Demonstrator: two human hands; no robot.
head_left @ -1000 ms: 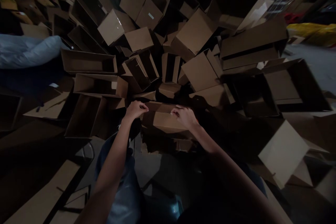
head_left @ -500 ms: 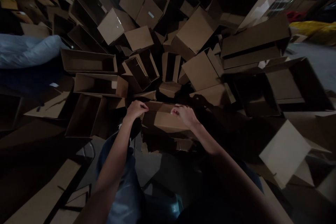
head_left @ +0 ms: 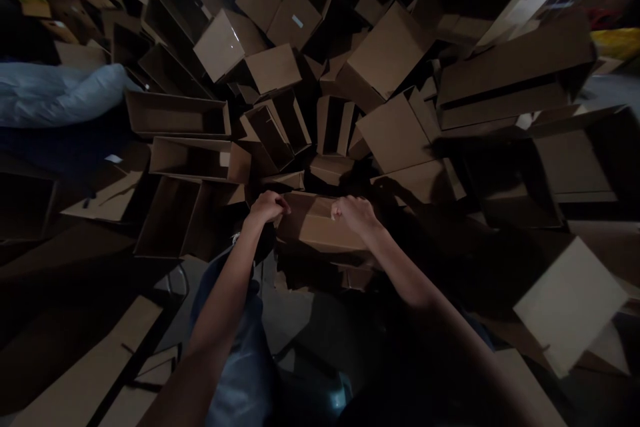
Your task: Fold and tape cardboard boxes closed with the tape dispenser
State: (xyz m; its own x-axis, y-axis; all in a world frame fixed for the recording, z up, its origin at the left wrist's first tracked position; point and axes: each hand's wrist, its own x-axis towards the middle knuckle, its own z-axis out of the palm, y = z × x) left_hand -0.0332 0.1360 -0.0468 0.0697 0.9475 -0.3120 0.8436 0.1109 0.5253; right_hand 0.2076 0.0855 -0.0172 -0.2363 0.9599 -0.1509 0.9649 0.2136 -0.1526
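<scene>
Cardboard box is held at its upper edge by both hands, long axis running crosswise in front of the person, dipping slightly to the right in view. Left hand is curled over the box's left end, fingers hooked on the rim. Right hand is closed into a loose curl on the same edge, toward the right end; thumb placement there is hard to see. Neither hand is open flat; both look to have real hold. Step in hand: two-handed hold on one box, at the near side of the heap. Any lift or turn would want firmer purchase than rim-only fingers, and clearance from the open box just beyond the left hand. Box sits just in front of the person's blue jeans. Loose boxes pile up beyond, dim light throughout.
</scene>
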